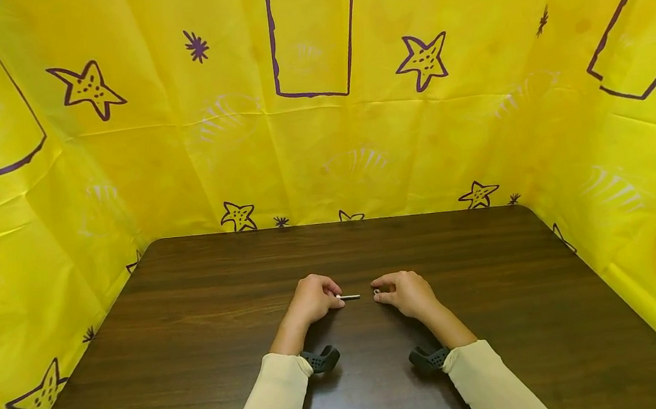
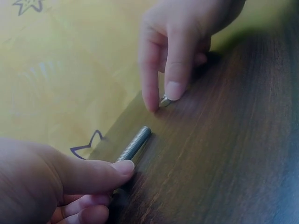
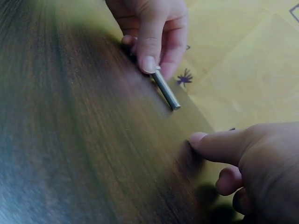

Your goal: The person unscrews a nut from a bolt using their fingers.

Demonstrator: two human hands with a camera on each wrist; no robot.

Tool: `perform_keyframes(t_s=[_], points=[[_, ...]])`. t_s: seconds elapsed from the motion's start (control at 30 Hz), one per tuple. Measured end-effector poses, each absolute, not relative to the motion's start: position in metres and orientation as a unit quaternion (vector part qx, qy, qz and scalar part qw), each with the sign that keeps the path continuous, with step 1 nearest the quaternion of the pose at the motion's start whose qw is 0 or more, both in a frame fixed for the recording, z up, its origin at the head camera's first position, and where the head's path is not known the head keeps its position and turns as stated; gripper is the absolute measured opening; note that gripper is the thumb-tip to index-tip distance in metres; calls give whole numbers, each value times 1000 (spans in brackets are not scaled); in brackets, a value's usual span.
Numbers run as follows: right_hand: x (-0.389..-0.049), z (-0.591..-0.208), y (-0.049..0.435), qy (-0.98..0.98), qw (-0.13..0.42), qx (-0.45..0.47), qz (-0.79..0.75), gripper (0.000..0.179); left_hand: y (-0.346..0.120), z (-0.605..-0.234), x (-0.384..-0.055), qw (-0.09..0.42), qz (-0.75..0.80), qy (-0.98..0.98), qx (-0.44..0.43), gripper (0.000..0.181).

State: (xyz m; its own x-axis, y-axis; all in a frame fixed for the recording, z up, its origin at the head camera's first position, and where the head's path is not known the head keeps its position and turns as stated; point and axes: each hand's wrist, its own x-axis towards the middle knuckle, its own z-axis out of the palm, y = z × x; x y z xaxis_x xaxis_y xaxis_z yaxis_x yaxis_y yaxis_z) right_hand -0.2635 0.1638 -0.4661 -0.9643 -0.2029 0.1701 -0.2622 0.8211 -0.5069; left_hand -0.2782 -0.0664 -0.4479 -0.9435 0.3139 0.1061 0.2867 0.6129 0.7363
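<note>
My left hand pinches a silver threaded bolt by one end between thumb and fingers. The bolt's bare shaft points right, and its thread shows clearly in the left wrist view. Opposite it, my right hand pinches a small metal nut between thumb and index finger. A short gap separates the bolt's tip from the nut. In the right wrist view the thumb hides the nut, while the bolt sticks out from the left fingers, low over the tabletop.
A dark wood-grain table lies under both hands. Yellow cloth printed with stars and frames hangs along its back and sides. Dark straps circle both wrists at the cream sleeves.
</note>
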Motion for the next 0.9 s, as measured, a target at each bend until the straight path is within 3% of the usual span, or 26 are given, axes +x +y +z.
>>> perform_keyframes(t_s=[0.3,0.63,0.9], points=[[-258,-462,166,-928,55,130,344,41,-68,-443,-276,30,413,896,159,19],[-238,-461,218,-886,85,118,441,46,-79,-441,-274,96,472,858,177,25],[-229,-456,251,-913,78,113,385,40,-114,-444,-276,59,434,876,205,23]])
